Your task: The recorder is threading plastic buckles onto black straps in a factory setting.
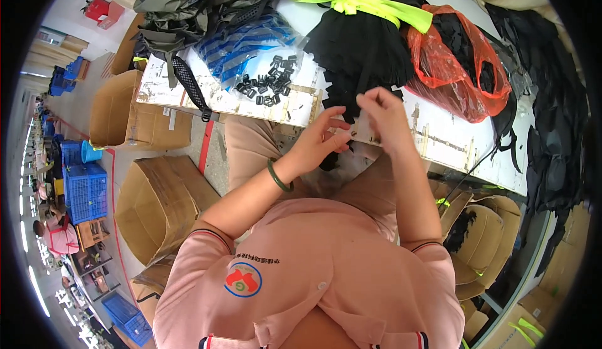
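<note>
Bundle of black fabric strips [360, 48] lies near the middle of the desk [439, 123], its lower ends reaching the near edge, directly in front of the seated person; a neon-yellow band [356, 4] is knotted around its upper part. Both hands are at those lower ends. Left hand [325, 137]: fingers bent and partly apart, thumb below them, pointing toward the right hand; cannot tell whether anything is gripped. Right hand [379, 114]: raised slightly farther over the desk edge, thumb and forefinger drawn close together; cannot tell whether a strip is between them. The two hands are near each other but apart. A dark green bangle [279, 176] circles the left wrist. Left of the bundle: a loose heap of black plastic buckles [268, 85], just beside a blue-striped plastic bag [241, 45]. Beyond that bag, dark olive-grey fabric [182, 4] is piled up; a black mesh strap [189, 89] hangs over the edge at the desk's left end. Right of the bundle: a red plastic bag [433, 73], its mouth showing black material. Farther right, black cloth [558, 123] hangs in long folds. On the floor at the person's left, an open cardboard box [141, 205]; at the right, another open carton [492, 239]. Blue crates [88, 192] stand well away to the left.
</note>
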`<state>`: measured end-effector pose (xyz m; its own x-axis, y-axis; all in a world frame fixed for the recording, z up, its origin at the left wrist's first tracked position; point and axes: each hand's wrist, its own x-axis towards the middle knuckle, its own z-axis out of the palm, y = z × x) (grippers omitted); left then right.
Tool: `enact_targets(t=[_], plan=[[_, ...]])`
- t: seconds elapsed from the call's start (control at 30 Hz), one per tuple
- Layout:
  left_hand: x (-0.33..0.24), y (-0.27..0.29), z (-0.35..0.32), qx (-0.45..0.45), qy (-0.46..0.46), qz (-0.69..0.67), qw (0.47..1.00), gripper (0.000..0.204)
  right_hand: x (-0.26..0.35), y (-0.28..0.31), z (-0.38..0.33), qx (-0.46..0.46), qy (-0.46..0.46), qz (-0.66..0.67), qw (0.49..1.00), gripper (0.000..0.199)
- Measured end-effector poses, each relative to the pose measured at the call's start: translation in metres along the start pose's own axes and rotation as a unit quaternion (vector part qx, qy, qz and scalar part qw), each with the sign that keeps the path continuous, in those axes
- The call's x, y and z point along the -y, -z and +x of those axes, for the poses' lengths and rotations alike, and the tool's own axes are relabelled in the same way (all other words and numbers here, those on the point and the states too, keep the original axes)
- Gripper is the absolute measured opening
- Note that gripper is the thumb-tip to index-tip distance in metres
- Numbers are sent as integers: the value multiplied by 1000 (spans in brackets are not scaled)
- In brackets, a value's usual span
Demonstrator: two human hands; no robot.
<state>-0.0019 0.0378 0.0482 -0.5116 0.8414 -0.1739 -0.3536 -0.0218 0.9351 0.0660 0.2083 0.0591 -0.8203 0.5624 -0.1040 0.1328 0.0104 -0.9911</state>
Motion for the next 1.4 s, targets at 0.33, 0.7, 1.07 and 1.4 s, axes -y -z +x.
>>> enact_targets(t=[0.33,0.7,1.07,1.4], plan=[[65,29,-34,68,92,97,989,10,57,18,-8,-110,44,287,951,18],[-25,141,-3,-251,-87,585,766,31,-5,-20,-61,41,-77,135,987,6],[-23,108,-2,-220,-119,239,938,15,-38,-32,-62,63,-92,66,992,10],[1,20,-15,-100,60,-277,954,20,-7,-43,-71,93,-135,168,972,12]])
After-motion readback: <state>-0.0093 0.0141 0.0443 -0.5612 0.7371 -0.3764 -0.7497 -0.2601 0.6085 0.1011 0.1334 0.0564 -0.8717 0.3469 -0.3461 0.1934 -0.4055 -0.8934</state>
